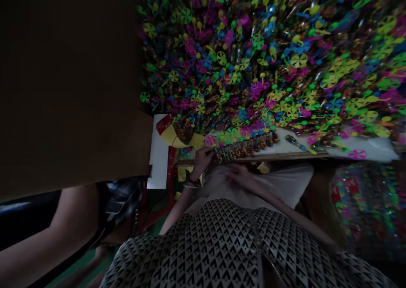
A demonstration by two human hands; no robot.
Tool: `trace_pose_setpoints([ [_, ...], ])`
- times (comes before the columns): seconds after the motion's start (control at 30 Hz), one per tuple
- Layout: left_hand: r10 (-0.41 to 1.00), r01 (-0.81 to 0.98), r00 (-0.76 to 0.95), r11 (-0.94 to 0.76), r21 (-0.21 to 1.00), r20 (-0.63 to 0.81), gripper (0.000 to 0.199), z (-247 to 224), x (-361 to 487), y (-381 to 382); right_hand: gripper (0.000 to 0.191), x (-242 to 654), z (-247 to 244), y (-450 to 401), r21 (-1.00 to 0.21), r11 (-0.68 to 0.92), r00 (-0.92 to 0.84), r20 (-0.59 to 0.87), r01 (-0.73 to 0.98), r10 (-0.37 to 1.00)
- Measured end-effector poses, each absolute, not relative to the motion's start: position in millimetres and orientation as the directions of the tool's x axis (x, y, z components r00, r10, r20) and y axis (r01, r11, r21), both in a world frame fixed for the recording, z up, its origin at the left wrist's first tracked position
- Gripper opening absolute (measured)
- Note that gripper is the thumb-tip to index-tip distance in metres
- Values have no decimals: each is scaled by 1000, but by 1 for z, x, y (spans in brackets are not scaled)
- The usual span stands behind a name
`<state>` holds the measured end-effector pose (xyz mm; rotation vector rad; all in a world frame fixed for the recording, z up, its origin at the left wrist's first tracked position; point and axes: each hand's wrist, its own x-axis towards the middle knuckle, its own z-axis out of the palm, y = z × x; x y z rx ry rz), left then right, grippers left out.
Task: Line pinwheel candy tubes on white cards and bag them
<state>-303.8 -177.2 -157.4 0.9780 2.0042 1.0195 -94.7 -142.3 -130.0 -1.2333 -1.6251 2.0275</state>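
My left hand (203, 157) is at the table's front edge, thumb and fingers pinched together at the left end of a row of candy-filled tubes (244, 148). What the pinch holds is too dark and small to make out. These clear tubes lie side by side, with pink, green and blue wheel-shaped tops pointing away from me. My right hand (239, 174) hovers over my lap, just below the table edge, its fingers smeared by motion. Beside my left hand, a yellow and red card strip (177, 138) curls over the table corner.
A large heap of similar candy tubes (241, 64) covers the table. One loose tube (298, 143) lies right of the row. A big cardboard box (72, 89) blocks the left. Another person's arm (76, 212) is below it. Packed bags (368, 203) stand at lower right.
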Motion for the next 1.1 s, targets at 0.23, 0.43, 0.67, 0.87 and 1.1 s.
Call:
trace_pose_setpoints([
  [0.23,825,287,-512,428,857,-240,13,-153,-289,-183,40,-123,-128,-150,-838,-502,-627,-512,214,587],
  [0.43,762,-11,-555,393,919,-333,39,-137,-262,-198,35,-119,-133,-147,-926,-101,-613,-321,365,722],
  [0.67,723,-481,-348,409,776,-597,47,-113,-238,-178,26,-116,-134,-144,-751,348,-675,-172,561,717],
  [0.87,684,-669,-323,324,669,-654,44,-124,-234,-173,32,-117,-135,-146,-720,298,-634,-249,627,732],
  [1.1,702,-676,-295,327,661,-649,46,-131,-231,-175,28,-112,-129,-143,-579,357,-602,-309,733,736],
])
